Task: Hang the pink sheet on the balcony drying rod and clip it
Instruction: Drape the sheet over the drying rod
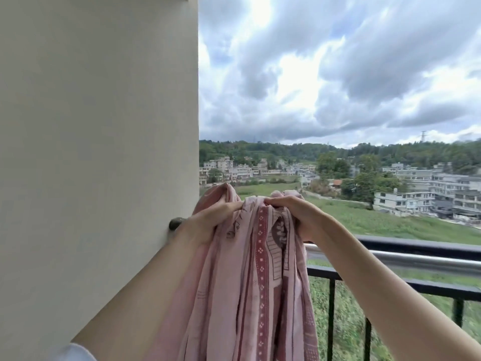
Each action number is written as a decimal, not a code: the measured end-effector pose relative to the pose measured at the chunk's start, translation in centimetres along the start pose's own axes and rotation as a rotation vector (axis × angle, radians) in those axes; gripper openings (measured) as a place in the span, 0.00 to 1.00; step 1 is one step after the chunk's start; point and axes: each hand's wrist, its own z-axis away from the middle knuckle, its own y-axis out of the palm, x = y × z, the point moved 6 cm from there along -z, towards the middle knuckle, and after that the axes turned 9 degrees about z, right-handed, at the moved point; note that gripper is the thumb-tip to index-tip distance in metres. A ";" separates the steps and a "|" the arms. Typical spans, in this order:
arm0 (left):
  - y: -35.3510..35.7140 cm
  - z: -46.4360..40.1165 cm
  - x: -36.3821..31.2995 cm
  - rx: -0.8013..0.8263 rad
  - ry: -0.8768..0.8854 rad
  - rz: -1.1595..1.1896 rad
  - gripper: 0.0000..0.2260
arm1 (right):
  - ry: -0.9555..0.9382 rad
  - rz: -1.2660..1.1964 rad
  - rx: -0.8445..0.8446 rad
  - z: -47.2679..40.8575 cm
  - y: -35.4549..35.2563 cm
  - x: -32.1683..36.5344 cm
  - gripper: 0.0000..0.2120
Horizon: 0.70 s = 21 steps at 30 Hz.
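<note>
The pink sheet (250,287), printed with darker rose bands, hangs bunched in long folds from both my hands at the centre of the view. My left hand (208,222) grips its top edge on the left, close to the wall. My right hand (294,217) grips the gathered top just to the right. The silver drying rod (406,260) runs rightward from behind the sheet, a little below my right hand. Its wall mount (177,223) shows beside my left hand. The sheet's top sits above the rod. No clips are in view.
A cream wall (99,152) fills the left half, right next to my left arm. A black balcony railing (416,282) with vertical bars stands just beyond the rod. Past it lie open air, fields and distant buildings.
</note>
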 end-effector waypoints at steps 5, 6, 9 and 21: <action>4.6 -0.8 -2.7 0.032 0.148 -0.105 0.29 | -0.095 -0.023 -0.172 3.1 -4.2 1.4 0.13; 5.9 -0.8 -3.6 0.079 0.175 -0.093 0.24 | -0.149 -0.047 -0.222 4.0 -5.4 2.4 0.13; 9.6 -0.7 -5.3 0.217 0.214 -0.040 0.13 | -0.243 -0.060 -0.352 6.3 -8.5 3.5 0.08; 7.9 0.6 -0.9 0.086 0.126 -0.466 0.10 | 0.113 1.398 -0.844 9.9 -8.5 0.3 0.29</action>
